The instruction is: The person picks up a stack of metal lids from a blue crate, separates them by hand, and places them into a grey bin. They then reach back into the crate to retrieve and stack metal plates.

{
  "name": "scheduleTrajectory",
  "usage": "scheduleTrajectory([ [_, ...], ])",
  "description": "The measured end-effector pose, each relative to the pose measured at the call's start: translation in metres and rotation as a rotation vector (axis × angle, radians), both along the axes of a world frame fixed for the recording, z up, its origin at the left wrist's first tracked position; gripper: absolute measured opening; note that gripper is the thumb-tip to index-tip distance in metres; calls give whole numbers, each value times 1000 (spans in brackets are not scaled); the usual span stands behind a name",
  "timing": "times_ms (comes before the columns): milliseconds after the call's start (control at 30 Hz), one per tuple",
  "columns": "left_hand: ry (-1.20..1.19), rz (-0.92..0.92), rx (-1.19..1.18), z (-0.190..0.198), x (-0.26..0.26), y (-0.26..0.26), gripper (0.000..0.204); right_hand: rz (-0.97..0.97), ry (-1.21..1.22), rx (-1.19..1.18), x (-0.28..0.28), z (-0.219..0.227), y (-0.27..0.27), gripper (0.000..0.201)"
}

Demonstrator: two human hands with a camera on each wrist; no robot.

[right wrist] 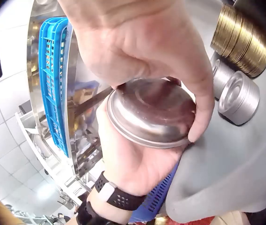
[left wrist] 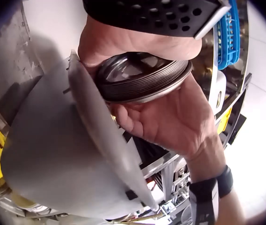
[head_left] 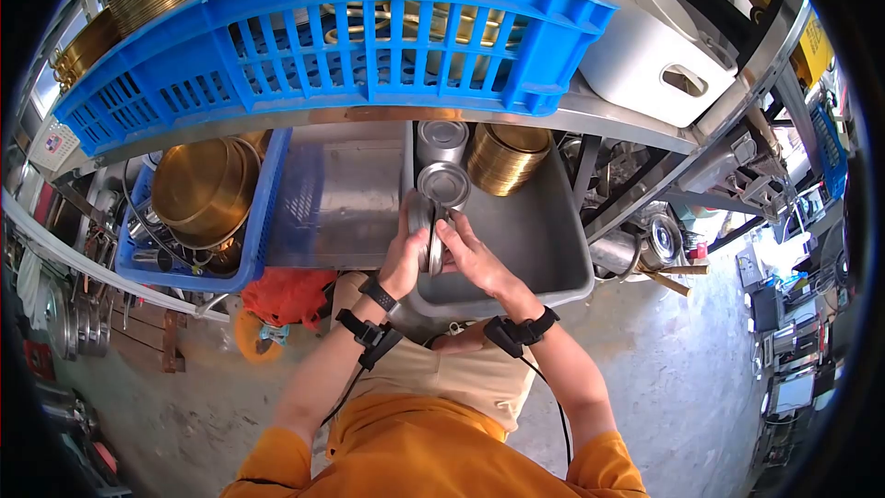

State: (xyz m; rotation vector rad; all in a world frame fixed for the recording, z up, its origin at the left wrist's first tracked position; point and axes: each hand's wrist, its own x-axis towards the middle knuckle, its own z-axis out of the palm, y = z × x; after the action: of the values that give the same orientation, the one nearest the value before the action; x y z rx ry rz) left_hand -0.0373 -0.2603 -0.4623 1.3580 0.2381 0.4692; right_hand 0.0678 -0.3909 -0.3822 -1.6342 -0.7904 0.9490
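Note:
Between my two hands is a stack of small, shallow steel dishes (left wrist: 147,82), nested and turned on edge, held over the near left part of a grey tub (head_left: 579,240). My left hand (head_left: 402,256) grips the stack from the left, its fingers curving about the rims. From the other side my right hand (head_left: 477,260) holds it, thumb and fingers at the edge. The right wrist view shows the rounded, shiny underside of the outermost dish (right wrist: 151,115). Inside the tub, just beyond the hands, stand silver stacks of dishes (head_left: 443,183) and a gold-coloured stack (head_left: 502,166).
Overhead, a shelf carries a blue crate (head_left: 369,28) of gold-coloured ware and a white bin (head_left: 645,74). A steel tray (head_left: 336,194) adjoins the tub on the left. Farther left, a blue basket (head_left: 253,231) holds gold-coloured bowls (head_left: 198,189). Metal shelf posts rise at the right.

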Motion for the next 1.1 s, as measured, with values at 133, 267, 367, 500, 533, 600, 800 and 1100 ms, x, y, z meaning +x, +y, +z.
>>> scheduleTrajectory([
  [133,9,4,-219,-16,7,8,89,-1,84,9,3,-1,-2,94],
  [267,-73,74,206,36,-5,-8,93,21,81,6,7,2,-4,92],
  [367,-49,41,309,41,-5,-9,95,49,23,5,12,3,-5,91],
  [500,-46,-14,258,47,-7,-7,97,56,-16,21,11,3,-5,89],
  [533,-38,-9,279,48,-8,-7,96,52,-35,-8,11,2,-4,89],
  [600,-60,14,277,45,-7,-9,95,47,-53,-35,8,1,-3,89],
  [800,-55,-9,165,44,-7,-11,94,-49,-122,-80,-3,5,-4,90],
  [1100,-97,-42,-253,20,-1,-11,71,-7,-477,37,-10,7,-20,85],
])
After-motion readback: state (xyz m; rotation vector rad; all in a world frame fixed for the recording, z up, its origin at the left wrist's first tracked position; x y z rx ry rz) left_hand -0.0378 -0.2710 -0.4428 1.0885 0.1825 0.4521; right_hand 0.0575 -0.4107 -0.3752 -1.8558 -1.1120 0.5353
